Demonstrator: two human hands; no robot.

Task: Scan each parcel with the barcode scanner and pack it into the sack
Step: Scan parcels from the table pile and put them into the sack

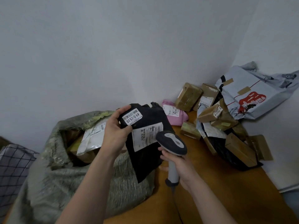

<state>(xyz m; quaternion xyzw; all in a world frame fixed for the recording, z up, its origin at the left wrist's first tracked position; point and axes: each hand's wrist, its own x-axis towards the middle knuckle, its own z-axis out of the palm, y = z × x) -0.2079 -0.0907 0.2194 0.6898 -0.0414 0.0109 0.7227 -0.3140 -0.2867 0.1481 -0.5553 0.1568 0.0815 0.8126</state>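
Above the open mouth of the grey-green woven sack we hold a black soft-plastic mailer parcel, our left hand pinching its top corner by a white label. Our right hand is wrapped round the handle of the grey-and-black handheld barcode scanner, its head close over the parcel's shipping label. We judge this parcel mid-scan, not yet packed. A white plastic mailer already lies inside the sack; a pile of brown cardboard boxes and a pink mailer waits on the orange-brown surface, so much is left.
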